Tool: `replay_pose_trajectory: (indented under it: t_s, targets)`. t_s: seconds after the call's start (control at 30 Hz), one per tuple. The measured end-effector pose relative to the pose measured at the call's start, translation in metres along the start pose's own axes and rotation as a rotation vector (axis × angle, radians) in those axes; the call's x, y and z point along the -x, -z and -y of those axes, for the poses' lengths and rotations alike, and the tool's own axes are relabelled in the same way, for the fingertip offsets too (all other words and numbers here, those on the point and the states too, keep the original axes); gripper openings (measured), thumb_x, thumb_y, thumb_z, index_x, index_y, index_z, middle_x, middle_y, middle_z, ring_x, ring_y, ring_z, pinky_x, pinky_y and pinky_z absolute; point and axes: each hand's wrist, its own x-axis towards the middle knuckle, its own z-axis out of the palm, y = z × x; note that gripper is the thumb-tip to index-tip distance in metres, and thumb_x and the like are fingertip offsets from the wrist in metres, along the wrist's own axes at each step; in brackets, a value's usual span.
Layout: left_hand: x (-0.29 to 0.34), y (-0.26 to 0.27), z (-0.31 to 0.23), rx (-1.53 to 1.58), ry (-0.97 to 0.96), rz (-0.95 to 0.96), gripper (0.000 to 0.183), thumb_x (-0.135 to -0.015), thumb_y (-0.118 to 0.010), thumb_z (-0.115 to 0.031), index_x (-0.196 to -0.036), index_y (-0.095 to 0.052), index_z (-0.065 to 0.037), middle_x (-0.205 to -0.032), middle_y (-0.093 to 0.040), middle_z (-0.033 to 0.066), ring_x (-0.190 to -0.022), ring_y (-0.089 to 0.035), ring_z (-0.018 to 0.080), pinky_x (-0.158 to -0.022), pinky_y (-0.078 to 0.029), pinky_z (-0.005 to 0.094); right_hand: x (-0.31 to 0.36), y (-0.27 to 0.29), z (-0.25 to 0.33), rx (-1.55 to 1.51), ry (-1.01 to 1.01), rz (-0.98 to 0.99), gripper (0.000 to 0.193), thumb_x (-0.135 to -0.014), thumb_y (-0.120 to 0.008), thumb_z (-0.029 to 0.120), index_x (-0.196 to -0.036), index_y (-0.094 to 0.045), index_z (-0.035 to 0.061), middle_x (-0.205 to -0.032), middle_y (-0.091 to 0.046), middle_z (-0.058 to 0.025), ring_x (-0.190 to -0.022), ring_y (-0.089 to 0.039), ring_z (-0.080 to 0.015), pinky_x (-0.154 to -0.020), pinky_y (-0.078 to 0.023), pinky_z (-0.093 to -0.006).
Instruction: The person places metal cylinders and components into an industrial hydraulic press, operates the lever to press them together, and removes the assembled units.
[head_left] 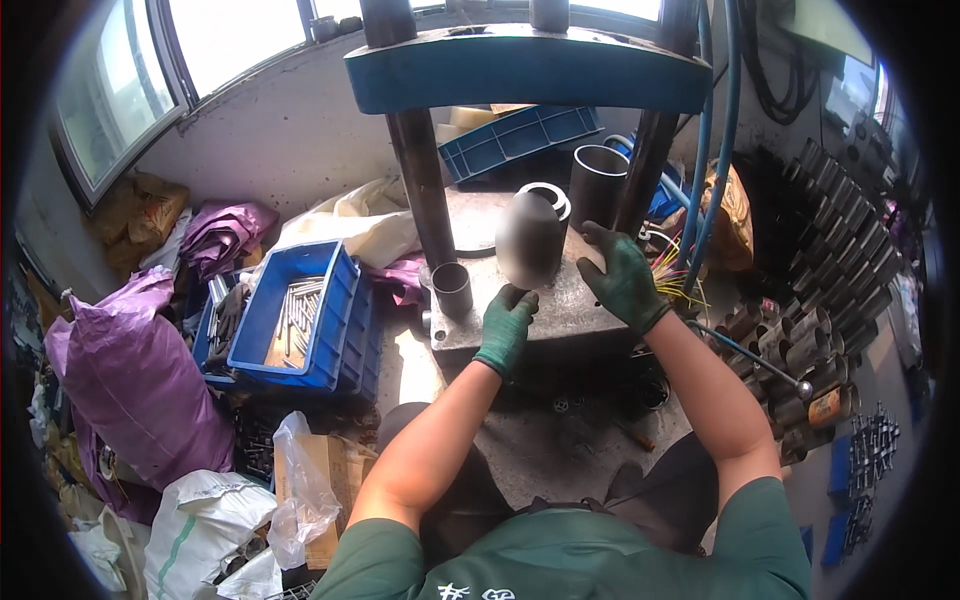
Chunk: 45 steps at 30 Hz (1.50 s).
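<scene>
1. One gloved left hand [507, 328], one gloved right hand [625, 280].
2. One dark cylinder [530, 242], blurred.
3. One press [530, 78] with two thick columns [423, 180].
4. Two open-topped tubes on its bed: one short tube [453, 292], one tall tube [597, 190].
5. Two blue hoses [729, 130].
6. One ball-ended lever [750, 358].
7. At least two purple sacks [140, 385].
8. Stacked tubes [835, 240], too many to count.

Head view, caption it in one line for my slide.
Gloved left hand and right hand near a dark cylinder at a press bed, a blue bin of metal rods at left.
</scene>
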Motion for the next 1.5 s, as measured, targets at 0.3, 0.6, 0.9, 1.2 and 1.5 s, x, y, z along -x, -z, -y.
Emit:
replay_pose_trajectory:
  t_s: [0.3,0.6,0.9,1.2,1.5]
  targets:
    - [-0.073,0.009,0.021,0.126,0.124,-0.165,0.037,-0.101,-0.069,-0.032,-0.134,-0.067,-0.015,-0.103,-0.066,0.0003,-0.084,-0.059,0.0147,-0.056,-0.046,0.0302,-0.096,-0.108,-0.048,0.15,0.027,0.236,0.058,-0.094,-0.065,0.025,-0.147,-0.058,0.0004,-0.109,-0.076,-0.0254,-0.104,-0.073,-0.0411,-0.098,-0.056,-0.0476]
    - [-0.104,0.013,0.019,0.242,0.125,-0.216,0.052,-0.103,-0.063,-0.028,-0.151,-0.052,-0.013,-0.125,-0.065,0.0053,-0.092,-0.06,0.0165,-0.075,-0.051,0.0314,-0.027,-0.058,-0.025,-0.223,-0.247,0.127,0.056,-0.095,-0.074,0.018,-0.145,-0.055,-0.0013,-0.095,-0.076,-0.0211,-0.087,-0.075,-0.0378,-0.08,-0.059,-0.0429]
    - [-0.091,-0.011,0.014,-0.293,-0.09,-0.161,0.064,-0.103,-0.062,-0.017,-0.161,-0.038,-0.006,-0.118,-0.07,0.0121,-0.095,-0.067,0.0187,-0.082,-0.058,0.032,0.077,-0.049,-0.09,-0.892,-0.78,-0.261,0.059,-0.105,-0.064,0.015,-0.158,-0.045,-0.0026,-0.147,-0.057,-0.0121,-0.134,-0.055,-0.0215,-0.117,-0.044,-0.035]
    - [-0.081,-0.008,0.003,-0.126,-0.163,-0.263,0.063,-0.092,-0.076,-0.019,-0.148,-0.053,-0.001,-0.102,-0.075,0.0162,-0.095,-0.074,0.0257,-0.09,-0.059,0.0366,0.076,-0.045,-0.086,-1.005,-0.832,-0.2,0.071,-0.106,-0.062,0.019,-0.166,-0.032,-0.0031,-0.161,-0.046,-0.0183,-0.146,-0.046,-0.0239,-0.123,-0.037,-0.0353]
    - [0.01,0.021,-0.04,-1.302,-0.387,0.142,0.053,-0.079,-0.075,-0.008,-0.131,-0.069,-0.014,-0.107,-0.077,0.0092,-0.103,-0.072,0.0311,-0.097,-0.049,0.0481,0.074,-0.03,-0.107,-1.679,-0.919,-0.149,0.068,-0.106,-0.054,0.02,-0.167,-0.029,0.0046,-0.157,-0.051,-0.0185,-0.144,-0.051,-0.0315,-0.125,-0.038,-0.0458]
